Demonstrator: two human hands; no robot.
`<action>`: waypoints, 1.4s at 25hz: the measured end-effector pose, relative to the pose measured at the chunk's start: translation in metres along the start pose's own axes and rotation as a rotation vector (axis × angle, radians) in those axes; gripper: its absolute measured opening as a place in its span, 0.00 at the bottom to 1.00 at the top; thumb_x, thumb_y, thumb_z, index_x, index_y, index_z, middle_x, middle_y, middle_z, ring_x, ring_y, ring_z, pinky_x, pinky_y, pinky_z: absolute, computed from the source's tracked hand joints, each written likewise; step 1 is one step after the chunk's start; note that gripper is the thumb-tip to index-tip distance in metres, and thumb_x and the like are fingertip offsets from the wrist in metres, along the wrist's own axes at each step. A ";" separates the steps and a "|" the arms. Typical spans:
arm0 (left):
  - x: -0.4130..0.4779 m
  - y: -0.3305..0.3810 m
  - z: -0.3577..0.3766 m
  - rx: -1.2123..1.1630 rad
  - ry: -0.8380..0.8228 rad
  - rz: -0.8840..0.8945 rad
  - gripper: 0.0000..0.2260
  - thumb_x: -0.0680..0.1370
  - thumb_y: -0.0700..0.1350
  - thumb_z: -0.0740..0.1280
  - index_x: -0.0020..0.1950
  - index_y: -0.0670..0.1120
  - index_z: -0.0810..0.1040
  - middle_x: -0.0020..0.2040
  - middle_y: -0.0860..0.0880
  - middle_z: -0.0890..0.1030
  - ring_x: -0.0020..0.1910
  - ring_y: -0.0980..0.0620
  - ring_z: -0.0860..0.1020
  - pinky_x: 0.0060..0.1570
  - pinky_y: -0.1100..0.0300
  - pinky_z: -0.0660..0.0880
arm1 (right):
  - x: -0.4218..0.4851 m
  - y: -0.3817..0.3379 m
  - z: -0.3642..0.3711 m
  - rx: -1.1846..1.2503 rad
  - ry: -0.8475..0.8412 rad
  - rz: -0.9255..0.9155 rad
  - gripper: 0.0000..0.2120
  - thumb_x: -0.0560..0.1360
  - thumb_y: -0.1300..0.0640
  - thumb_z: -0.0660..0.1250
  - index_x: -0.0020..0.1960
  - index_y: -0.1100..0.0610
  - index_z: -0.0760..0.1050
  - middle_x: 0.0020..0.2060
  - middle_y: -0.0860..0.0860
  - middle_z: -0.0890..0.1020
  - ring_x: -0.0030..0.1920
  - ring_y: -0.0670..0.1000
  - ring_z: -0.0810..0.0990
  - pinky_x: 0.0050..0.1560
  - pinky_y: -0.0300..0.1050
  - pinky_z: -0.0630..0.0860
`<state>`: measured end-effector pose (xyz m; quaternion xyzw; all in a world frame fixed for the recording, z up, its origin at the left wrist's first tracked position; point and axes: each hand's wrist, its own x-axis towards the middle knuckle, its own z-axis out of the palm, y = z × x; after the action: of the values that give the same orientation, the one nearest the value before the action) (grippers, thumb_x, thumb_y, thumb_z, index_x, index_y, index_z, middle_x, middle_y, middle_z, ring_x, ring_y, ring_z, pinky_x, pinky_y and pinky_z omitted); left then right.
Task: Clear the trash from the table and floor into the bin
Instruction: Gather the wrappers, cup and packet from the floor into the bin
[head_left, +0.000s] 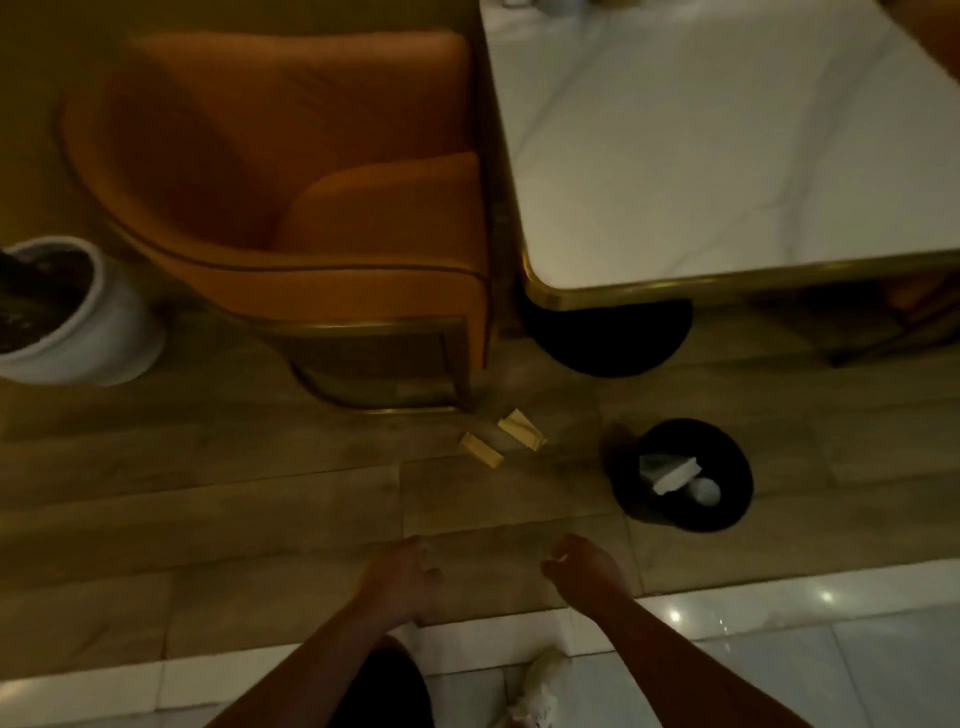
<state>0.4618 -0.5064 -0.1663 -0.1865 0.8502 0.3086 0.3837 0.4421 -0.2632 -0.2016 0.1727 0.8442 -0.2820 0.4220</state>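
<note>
Two small yellow paper wrappers lie on the wooden floor near the chair leg, one on the left (481, 451) and one a little further right (522, 428). A round black bin (727, 457) stands on the floor to their right, with white crumpled paper and a white box inside. My left hand (397, 577) hovers low over the floor, fingers curled, nothing visible in it. My right hand (584, 569) is beside it, fingers curled in; a small pale speck shows at the fingertips, too small to identify. Both hands are short of the wrappers.
An orange armchair (291, 197) with gold legs stands at the left of a white marble table (727, 156) with a gold rim and black round base (608, 338). A white plant pot (104, 322) sits far left. My shoe (540, 686) rests on glossy white tiles.
</note>
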 end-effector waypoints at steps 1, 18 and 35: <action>0.026 0.003 0.007 0.017 -0.009 0.024 0.18 0.75 0.50 0.65 0.64 0.47 0.74 0.59 0.47 0.79 0.55 0.51 0.77 0.46 0.63 0.70 | 0.021 0.006 0.003 0.019 0.012 0.013 0.25 0.74 0.43 0.65 0.68 0.52 0.69 0.62 0.52 0.77 0.60 0.53 0.77 0.60 0.48 0.76; 0.510 -0.048 0.138 0.997 0.120 0.502 0.23 0.75 0.49 0.65 0.69 0.49 0.67 0.69 0.45 0.70 0.67 0.43 0.70 0.66 0.49 0.68 | 0.451 0.056 0.105 -0.023 0.232 -0.173 0.19 0.74 0.47 0.65 0.64 0.50 0.71 0.54 0.52 0.80 0.53 0.53 0.80 0.50 0.47 0.77; 0.631 -0.067 0.165 1.036 0.172 0.630 0.24 0.75 0.49 0.65 0.70 0.49 0.66 0.71 0.47 0.67 0.67 0.46 0.70 0.64 0.49 0.69 | 0.579 0.064 0.124 -0.266 0.616 -0.442 0.13 0.76 0.56 0.61 0.60 0.52 0.76 0.59 0.55 0.76 0.60 0.57 0.73 0.55 0.51 0.75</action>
<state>0.1861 -0.4964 -0.7613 0.2605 0.9318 -0.0626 0.2450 0.2136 -0.2589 -0.7518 0.0073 0.9771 -0.1892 0.0971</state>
